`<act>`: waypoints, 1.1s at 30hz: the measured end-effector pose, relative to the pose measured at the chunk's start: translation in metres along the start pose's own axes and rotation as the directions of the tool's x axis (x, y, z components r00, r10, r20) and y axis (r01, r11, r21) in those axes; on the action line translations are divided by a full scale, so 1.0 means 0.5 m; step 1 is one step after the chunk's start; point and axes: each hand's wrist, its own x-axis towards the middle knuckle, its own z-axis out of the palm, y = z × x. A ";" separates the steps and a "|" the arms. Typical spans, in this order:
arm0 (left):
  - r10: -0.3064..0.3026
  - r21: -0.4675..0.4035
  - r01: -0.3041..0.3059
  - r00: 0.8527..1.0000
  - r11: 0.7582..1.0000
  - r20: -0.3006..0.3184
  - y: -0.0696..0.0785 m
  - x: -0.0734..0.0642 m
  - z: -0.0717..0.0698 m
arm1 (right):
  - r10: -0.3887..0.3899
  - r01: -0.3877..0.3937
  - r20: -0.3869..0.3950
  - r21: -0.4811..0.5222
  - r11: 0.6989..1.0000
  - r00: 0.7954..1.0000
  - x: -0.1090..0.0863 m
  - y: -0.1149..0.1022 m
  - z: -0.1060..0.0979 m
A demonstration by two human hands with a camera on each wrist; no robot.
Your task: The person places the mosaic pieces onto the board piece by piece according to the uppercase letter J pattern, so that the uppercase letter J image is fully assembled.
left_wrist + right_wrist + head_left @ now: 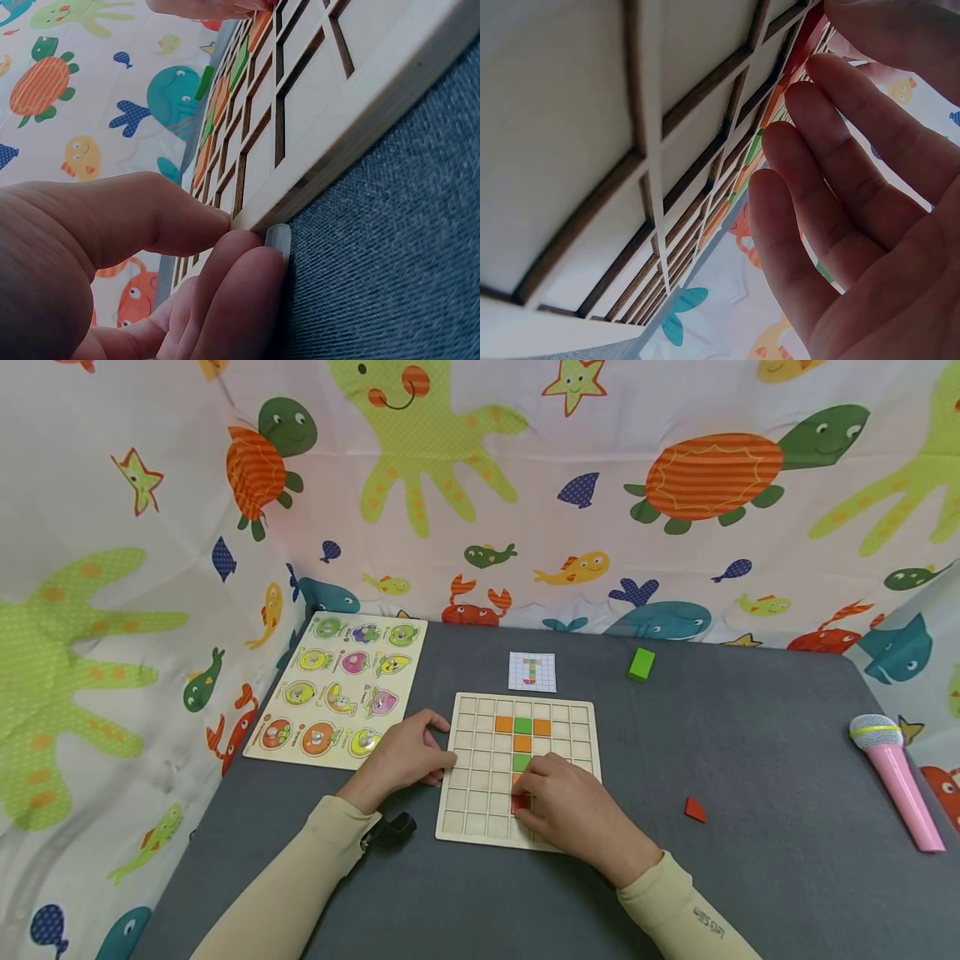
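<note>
A pale wooden grid board point(468, 777) lies on the dark grey table. My left hand point(405, 752) pinches its left edge, thumb on top and fingertips against the side, as the left wrist view shows. Over the lower middle of the board, my right hand point(566, 806) holds a red tile point(517, 804) at a cell between thumb and fingertips; part of the tile is hidden. Above it runs a column of orange and green tiles point(521, 762). A row with an orange tile point(504, 724), a green tile point(522, 725) and another orange tile point(542, 727) tops the column.
Behind the board lies a small pattern card point(532, 685). A fruit puzzle board point(330, 643) is at the left, a green block point(641, 665) at the back. To the right are a red quarter-round piece point(694, 810) and a pink toy microphone point(903, 789). A printed curtain point(480, 468) surrounds the table.
</note>
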 end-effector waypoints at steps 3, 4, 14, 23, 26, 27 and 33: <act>0.003 -0.003 -0.003 1.000 1.000 0.000 0.001 0.000 0.000 | 0.000 0.000 -0.003 -0.003 1.000 1.000 0.000 0.001 0.000; 0.002 -0.005 -0.002 1.000 1.000 0.001 0.002 0.000 -0.001 | 0.000 0.000 -0.003 -0.004 1.000 1.000 0.000 0.002 0.000; -0.005 0.009 0.005 1.000 1.000 0.000 0.007 -0.001 -0.003 | 0.008 -0.008 -0.004 0.001 1.000 1.000 0.000 0.005 -0.002; -0.003 0.012 0.003 1.000 1.000 -0.002 0.009 -0.003 -0.005 | 0.005 -0.005 -0.002 0.004 1.000 1.000 0.003 0.003 -0.002; -0.009 0.016 0.009 1.000 1.000 -0.001 0.009 -0.003 -0.006 | 0.002 -0.002 -0.002 0.003 1.000 1.000 0.003 0.003 -0.002; -0.011 0.016 0.011 1.000 1.000 -0.002 0.009 -0.003 -0.006 | 0.002 -0.002 -0.003 0.004 1.000 1.000 0.004 0.003 -0.003; -0.011 0.009 0.011 1.000 1.000 0.004 0.005 -0.003 -0.003 | 0.036 -0.036 0.005 0.009 0.999 0.999 -0.009 0.015 -0.017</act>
